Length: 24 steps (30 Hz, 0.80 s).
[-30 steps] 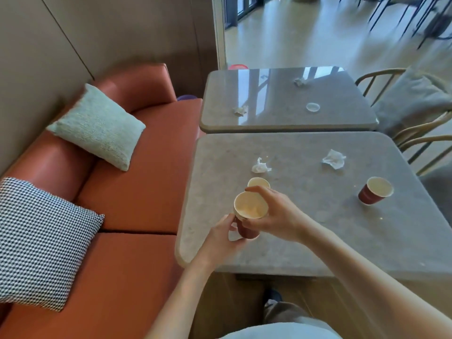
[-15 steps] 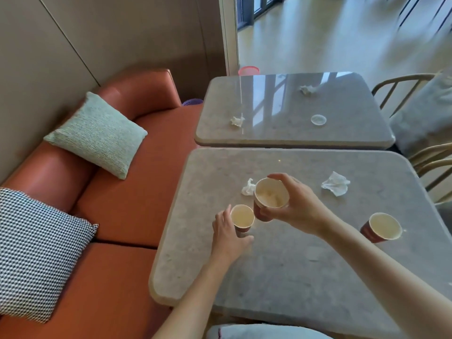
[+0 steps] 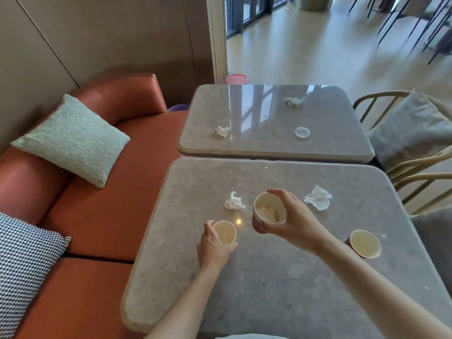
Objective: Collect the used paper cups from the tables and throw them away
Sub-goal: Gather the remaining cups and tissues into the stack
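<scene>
On the near table (image 3: 281, 285) the collecting step is in hand. The right hand (image 3: 297, 222) grips one paper cup (image 3: 269, 212) raised above the top; the left hand (image 3: 215, 245) curls around a second cup (image 3: 225, 232) standing on it. A third cup (image 3: 364, 243) waits at the right. Next, the cups probably need stacking. No writing is readable

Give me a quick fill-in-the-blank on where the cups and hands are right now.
1. The right hand holds a cup ____ the near table.
2. The left hand grips a cup with ____ inside.
3. The third cup sits by the ____ forearm.

Missing: above; nothing; right
</scene>
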### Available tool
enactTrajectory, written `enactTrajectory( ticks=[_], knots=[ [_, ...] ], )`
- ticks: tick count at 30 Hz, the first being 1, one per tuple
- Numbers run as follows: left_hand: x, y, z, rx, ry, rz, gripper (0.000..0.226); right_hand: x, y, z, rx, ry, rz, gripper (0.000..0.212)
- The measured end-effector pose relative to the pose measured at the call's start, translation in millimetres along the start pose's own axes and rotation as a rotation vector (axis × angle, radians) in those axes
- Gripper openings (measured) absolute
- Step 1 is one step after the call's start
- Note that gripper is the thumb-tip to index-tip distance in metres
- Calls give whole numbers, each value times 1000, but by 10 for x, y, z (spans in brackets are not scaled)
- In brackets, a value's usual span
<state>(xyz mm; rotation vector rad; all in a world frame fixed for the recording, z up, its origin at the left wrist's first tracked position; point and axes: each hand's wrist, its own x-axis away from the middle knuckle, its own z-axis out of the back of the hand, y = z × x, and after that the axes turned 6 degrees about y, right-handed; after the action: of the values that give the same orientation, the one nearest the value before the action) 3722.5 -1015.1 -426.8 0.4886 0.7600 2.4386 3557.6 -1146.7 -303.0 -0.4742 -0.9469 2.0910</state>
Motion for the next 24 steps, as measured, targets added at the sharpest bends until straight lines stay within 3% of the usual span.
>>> enactTrajectory(
  ticks=[4, 11, 13, 19, 24],
  knots=[
    [42, 64, 54, 117, -62, -134, 73, -14, -64, 15, 15, 1, 43, 77],
    [134, 264, 197, 196, -84, -357, 69, 8, -294, 2, 38, -40, 153, 84],
    [180, 317, 238, 241, -101, -384, 62, 24, -319, 2, 50, -76, 157, 85],
    [304, 466, 406, 454, -119, -371, 68, 83, -326, -19, 99, -123, 160, 83],
    [283, 554, 499, 463, -96, -433, 63, 99, -322, -52, 140, -164, 185, 86]
  ],
)
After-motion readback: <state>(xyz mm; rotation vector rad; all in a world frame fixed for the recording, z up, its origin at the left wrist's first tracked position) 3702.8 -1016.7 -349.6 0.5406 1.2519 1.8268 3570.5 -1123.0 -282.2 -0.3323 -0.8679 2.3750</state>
